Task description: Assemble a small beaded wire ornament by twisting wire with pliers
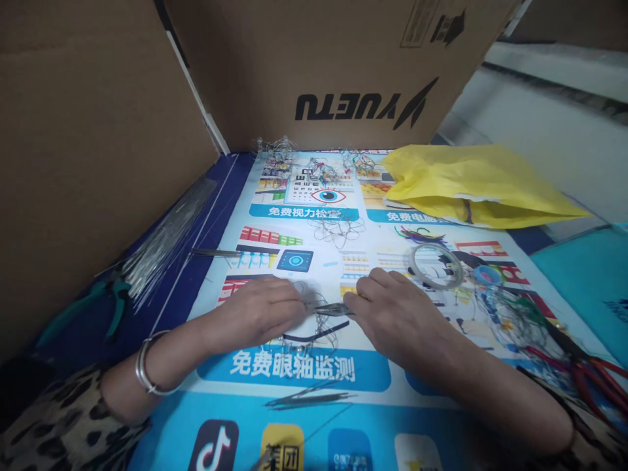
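Note:
My left hand (pixel 255 313) lies knuckles-up on a printed poster (pixel 304 373), fingers closed on a small piece of thin wire work (pixel 318 327) with beads. My right hand (pixel 392 314) is closed on small pliers (pixel 333 309) whose tips point left and meet the wire at my left fingertips. A silver bangle (pixel 144 366) circles my left wrist. Most of the wire piece is hidden under my fingers.
Cardboard walls (pixel 98 131) stand at left and back. A bundle of straight wires (pixel 167 235) and green-handled pliers (pixel 105 297) lie left. A tape roll (pixel 434 265), coloured wires (pixel 515 314), red-handled pliers (pixel 598 379) and a yellow bag (pixel 466 183) lie right. Tweezers (pixel 309 396) lie near me.

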{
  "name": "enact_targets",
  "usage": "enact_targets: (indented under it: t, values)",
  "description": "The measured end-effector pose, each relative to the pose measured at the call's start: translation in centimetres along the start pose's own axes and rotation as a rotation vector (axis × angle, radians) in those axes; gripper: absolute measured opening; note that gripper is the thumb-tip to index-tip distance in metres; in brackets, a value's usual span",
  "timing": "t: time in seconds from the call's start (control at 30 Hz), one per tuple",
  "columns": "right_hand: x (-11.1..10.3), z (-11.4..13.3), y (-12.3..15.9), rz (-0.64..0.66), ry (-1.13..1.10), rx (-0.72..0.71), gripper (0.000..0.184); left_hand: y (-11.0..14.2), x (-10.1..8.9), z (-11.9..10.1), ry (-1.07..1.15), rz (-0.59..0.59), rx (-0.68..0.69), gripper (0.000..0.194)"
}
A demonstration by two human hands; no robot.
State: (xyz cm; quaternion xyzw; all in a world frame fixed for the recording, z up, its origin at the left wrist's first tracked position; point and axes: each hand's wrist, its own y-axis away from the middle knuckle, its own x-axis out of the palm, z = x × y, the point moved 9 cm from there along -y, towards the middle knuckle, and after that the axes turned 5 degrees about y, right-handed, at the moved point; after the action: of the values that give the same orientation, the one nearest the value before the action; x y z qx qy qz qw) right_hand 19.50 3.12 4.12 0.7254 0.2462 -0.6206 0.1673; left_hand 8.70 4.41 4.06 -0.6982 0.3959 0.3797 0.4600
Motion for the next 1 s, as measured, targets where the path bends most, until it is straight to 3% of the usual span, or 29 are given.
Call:
enact_targets:
  t: [0.37,0.77,1.0]
  values:
    - [0.2,-0.2,0.1,0.010,-0.008,-0.006,0.009,-0.2,0.4,-0.4,0.054,0.058,0.050,0.015]
    - [-0.3,-0.7,0.3,-0.009,0.081,0.029,0.008,-0.2,0.7,-0.1,0.177,0.128,0.018,0.021]
    - [0.0,-0.6,0.1,-0.011,0.089,0.027,0.010,-0.3,1.1,0.2,0.247,0.183,-0.056,0.012]
